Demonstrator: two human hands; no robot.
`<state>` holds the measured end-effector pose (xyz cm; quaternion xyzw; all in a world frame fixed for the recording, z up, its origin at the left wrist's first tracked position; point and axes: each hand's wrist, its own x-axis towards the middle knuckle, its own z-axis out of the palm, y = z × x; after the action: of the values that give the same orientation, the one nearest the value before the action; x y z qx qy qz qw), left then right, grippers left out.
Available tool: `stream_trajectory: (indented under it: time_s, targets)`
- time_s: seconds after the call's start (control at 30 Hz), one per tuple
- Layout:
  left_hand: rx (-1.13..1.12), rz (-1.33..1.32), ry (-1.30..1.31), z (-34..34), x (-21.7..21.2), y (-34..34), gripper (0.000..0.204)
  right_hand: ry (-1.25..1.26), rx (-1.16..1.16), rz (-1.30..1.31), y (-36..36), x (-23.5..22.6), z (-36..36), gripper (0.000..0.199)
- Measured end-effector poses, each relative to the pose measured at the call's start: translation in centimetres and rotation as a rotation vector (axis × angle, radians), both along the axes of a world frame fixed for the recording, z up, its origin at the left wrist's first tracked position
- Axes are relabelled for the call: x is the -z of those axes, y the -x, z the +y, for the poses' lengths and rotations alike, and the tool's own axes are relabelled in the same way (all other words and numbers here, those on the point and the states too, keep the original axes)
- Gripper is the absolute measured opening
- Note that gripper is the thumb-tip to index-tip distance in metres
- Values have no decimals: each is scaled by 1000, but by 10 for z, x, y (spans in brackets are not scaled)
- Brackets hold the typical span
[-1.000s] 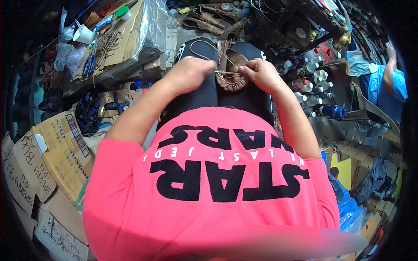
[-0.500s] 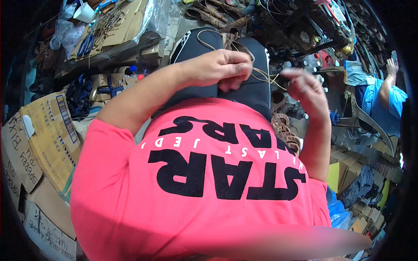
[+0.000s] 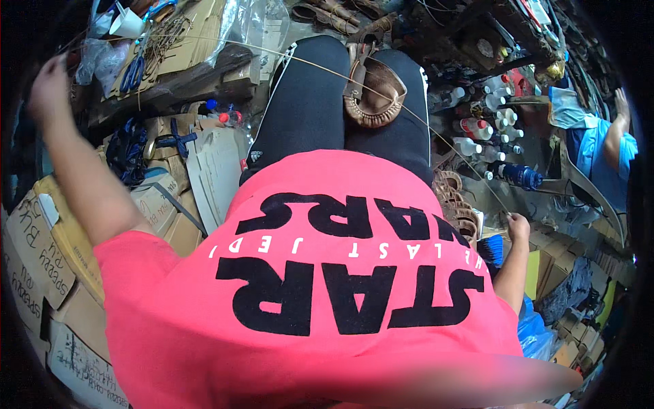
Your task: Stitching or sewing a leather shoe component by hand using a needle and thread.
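A brown leather shoe upper (image 3: 392, 92) with a gathered, stitched toe edge sits between my thighs. A tan cord (image 3: 300, 61) crosses it and stretches nearly straight out to both sides. My left hand (image 3: 51, 92), somewhat blurred, is far out at the upper left with its fingers closed at the cord's end. My right hand (image 3: 518, 228) is low on the right, pinching the other end. The shoe is touched by neither hand.
Plastic bottles (image 3: 470, 127) stand to the right of my legs, near brown sandals (image 3: 460, 208) and a blue brush (image 3: 490, 251). Blue-handled scissors (image 3: 133, 73) lie on cardboard at upper left. Boxes (image 3: 51, 259) fill the left side. Another person's arm (image 3: 616, 146) shows at far right.
My hands have swung wide apart from above my lap, the left to the upper left, the right down and outward. The loosely looped cord is now drawn out straight, and the shoe is uncovered.
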<state>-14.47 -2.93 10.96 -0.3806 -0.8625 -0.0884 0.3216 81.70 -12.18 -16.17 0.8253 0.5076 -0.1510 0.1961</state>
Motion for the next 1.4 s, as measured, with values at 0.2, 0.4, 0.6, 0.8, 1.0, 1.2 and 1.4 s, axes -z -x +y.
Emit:
stream_trajectory:
  time_s: [0.2,0.4,0.6,0.8,1.0,1.2,1.4]
  targets:
    - [1410,-815,284,33,135,-298,28,-4,-318,850,218,-50,89,31]
    - [1646,-990,719,65,195,-398,24,-424,-448,1286,323,-59,131,13]
    - [1556,-1252,900,77,202,-394,23,-402,-546,1301,330,-45,139,12]
    - [1505,-1597,926,76,211,-389,26,-449,-542,1353,337,-40,128,13]
    - [1595,-1443,1027,80,209,-387,25,-505,-537,1292,343,-58,108,17]
    - [1654,-1245,1131,82,201,-392,25,-510,-1041,653,355,-96,112,23]
    - [1520,-1264,1079,88,205,-408,20,-346,-1042,725,363,-88,130,19]
